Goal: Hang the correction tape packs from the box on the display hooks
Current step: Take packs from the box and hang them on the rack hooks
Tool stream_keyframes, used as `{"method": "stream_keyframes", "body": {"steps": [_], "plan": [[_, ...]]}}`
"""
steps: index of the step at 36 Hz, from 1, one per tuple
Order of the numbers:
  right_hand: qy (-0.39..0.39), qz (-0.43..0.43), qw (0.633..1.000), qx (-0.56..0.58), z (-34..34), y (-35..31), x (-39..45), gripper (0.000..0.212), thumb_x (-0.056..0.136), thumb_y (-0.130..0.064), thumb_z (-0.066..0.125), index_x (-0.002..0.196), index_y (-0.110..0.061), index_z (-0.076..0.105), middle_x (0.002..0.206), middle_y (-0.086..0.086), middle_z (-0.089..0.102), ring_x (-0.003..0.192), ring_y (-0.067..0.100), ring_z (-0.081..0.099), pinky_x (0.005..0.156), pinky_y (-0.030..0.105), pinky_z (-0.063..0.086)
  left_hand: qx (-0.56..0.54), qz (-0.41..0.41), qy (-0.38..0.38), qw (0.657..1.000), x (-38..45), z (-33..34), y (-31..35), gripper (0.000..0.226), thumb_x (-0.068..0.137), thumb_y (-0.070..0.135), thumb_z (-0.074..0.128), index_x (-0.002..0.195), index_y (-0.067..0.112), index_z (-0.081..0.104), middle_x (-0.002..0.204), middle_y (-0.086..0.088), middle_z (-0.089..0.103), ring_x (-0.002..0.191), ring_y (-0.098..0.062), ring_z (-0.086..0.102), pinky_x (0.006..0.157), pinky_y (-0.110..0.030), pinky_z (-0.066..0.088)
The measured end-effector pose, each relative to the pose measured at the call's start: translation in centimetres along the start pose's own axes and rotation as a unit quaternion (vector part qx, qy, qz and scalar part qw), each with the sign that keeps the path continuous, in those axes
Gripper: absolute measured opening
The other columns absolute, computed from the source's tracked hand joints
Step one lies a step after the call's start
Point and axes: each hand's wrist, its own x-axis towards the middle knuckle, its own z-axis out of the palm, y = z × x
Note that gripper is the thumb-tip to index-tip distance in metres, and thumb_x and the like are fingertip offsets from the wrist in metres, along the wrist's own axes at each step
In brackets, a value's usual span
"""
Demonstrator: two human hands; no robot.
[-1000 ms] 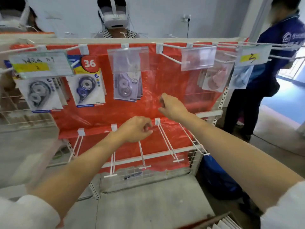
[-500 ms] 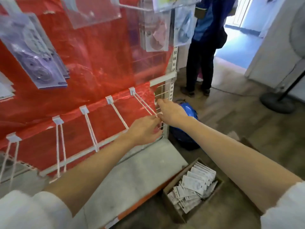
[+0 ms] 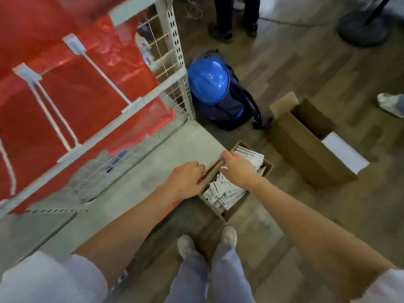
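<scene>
A small cardboard box (image 3: 268, 166) stands on the floor against the corner of the display's grey base shelf (image 3: 153, 154). It is filled with several white correction tape packs (image 3: 225, 194). My right hand (image 3: 239, 170) is over the box, fingers bent down onto the packs; whether it grips one is hidden. My left hand (image 3: 185, 180) hovers over the box's left rim, fingers loosely curled, holding nothing. Bare white display hooks (image 3: 105, 77) stick out from the red-backed panel (image 3: 87, 99) at upper left.
A blue hard hat (image 3: 208, 84) on a dark backpack (image 3: 237, 113) lies beside the rack's post. A larger open cardboard box (image 3: 306, 149) stands to the right. A person's shoes (image 3: 220, 33), a fan base (image 3: 363, 29) and another shoe (image 3: 391, 103) are on the floor.
My view has swung down from the hooks to the floor. Both hands have dropped from the lower hook row to the box of packs.
</scene>
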Motion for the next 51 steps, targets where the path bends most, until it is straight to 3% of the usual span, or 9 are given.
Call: {"method": "stream_keyframes", "body": {"steps": [12, 17, 22, 27, 33, 38, 44, 49, 51], "plan": [[-0.121, 0.14, 0.98, 0.069, 15.0, 12.5, 1.3, 0.036, 0.096, -0.022, 0.05, 0.127, -0.009, 0.039, 0.124, 0.016, 0.052, 0.113, 0.036, 0.053, 0.09, 0.042, 0.043, -0.039, -0.026, -0.133, 0.99, 7.3, 15.8, -0.4, 0.017, 0.093, 0.025, 0.046, 0.102, 0.012, 0.054, 0.111, -0.01, 0.057, 0.103, -0.028, 0.056, 0.079, -0.038, 0.049], [-0.123, 0.185, 0.968, 0.12, 19.6, 15.7, 3.5, 0.033, 0.097, -0.019, 0.048, 0.127, -0.007, 0.042, 0.127, 0.016, 0.052, 0.112, 0.034, 0.054, 0.083, 0.035, 0.042, -0.058, -0.055, -0.139, 0.987, 10.4, 21.2, -1.4, 0.014, 0.093, 0.022, 0.05, 0.087, 0.018, 0.038, 0.093, -0.002, 0.046, 0.094, -0.025, 0.053, 0.067, -0.029, 0.034], [-0.085, 0.249, 0.939, 0.222, 24.3, 17.9, 6.1, 0.03, 0.096, -0.017, 0.052, 0.124, -0.007, 0.046, 0.121, 0.014, 0.057, 0.104, 0.03, 0.058, 0.087, 0.039, 0.049, -0.094, -0.066, -0.187, 0.976, 14.5, 26.3, -3.1, 0.019, 0.094, 0.026, 0.053, 0.105, 0.01, 0.055, 0.112, -0.008, 0.058, 0.094, -0.021, 0.054, 0.075, -0.034, 0.044], [-0.068, 0.292, 0.908, 0.292, 28.9, 19.8, 9.8, 0.028, 0.097, -0.017, 0.052, 0.122, -0.007, 0.049, 0.117, 0.011, 0.059, 0.091, 0.018, 0.051, 0.077, 0.028, 0.044, -0.113, -0.078, -0.211, 0.968, 18.8, 30.8, -5.1, 0.025, 0.093, 0.022, 0.055, 0.113, 0.007, 0.06, 0.114, -0.01, 0.061, 0.102, -0.025, 0.059, 0.087, -0.042, 0.05], [-0.048, 0.362, 0.843, 0.396, 34.2, 22.3, 14.8, 0.024, 0.096, -0.016, 0.054, 0.119, -0.008, 0.051, 0.104, 0.003, 0.054, 0.088, 0.015, 0.054, 0.076, 0.025, 0.046, -0.087, -0.059, -0.201, 0.974, 23.8, 37.4, -7.2, 0.029, 0.097, 0.024, 0.05, 0.118, 0.004, 0.056, 0.121, -0.012, 0.054, 0.102, -0.024, 0.056, 0.078, -0.032, 0.044], [-0.015, 0.444, 0.756, 0.48, 38.5, 24.6, 18.8, 0.027, 0.093, -0.013, 0.057, 0.118, -0.006, 0.05, 0.107, 0.011, 0.061, 0.094, 0.026, 0.065, 0.083, 0.037, 0.056, -0.079, -0.093, -0.221, 0.968, 27.3, 42.7, -8.4, 0.05, 0.099, 0.031, 0.047, 0.137, 0.0, 0.037, 0.14, -0.017, 0.036, 0.125, -0.03, 0.043, 0.101, -0.037, 0.039], [0.035, 0.485, 0.635, 0.6, 41.3, 25.5, 21.6, 0.023, 0.094, -0.01, 0.055, 0.115, -0.013, 0.046, 0.095, 0.005, 0.061, 0.085, 0.021, 0.064, 0.082, 0.038, 0.056, 0.024, -0.081, -0.183, 0.979, 27.9, 45.6, -8.3, 0.069, 0.095, 0.037, 0.054, 0.144, 0.0, 0.022, 0.144, -0.019, 0.028, 0.131, -0.033, 0.028, 0.105, -0.041, 0.032], [0.06, 0.47, 0.618, 0.627, 40.6, 24.8, 21.0, 0.007, 0.098, -0.013, 0.051, 0.102, -0.016, 0.054, 0.102, 0.006, 0.068, 0.075, 0.017, 0.066, 0.053, 0.025, 0.054, -0.076, -0.168, -0.183, 0.966, 27.5, 45.3, -8.3, 0.08, 0.085, 0.042, 0.068, 0.141, 0.0, 0.029, 0.141, -0.018, 0.033, 0.128, -0.032, 0.036, 0.102, -0.037, 0.036], [0.051, 0.463, 0.626, 0.625, 40.0, 24.3, 20.3, 0.012, 0.098, -0.013, 0.049, 0.091, -0.018, 0.056, 0.1, 0.008, 0.07, 0.08, 0.023, 0.068, 0.068, 0.037, 0.06, -0.191, -0.227, -0.201, 0.933, 27.3, 44.8, -8.4, 0.068, 0.084, 0.037, 0.071, 0.135, 0.004, 0.042, 0.137, -0.013, 0.044, 0.119, -0.028, 0.051, 0.094, -0.035, 0.044]]}}
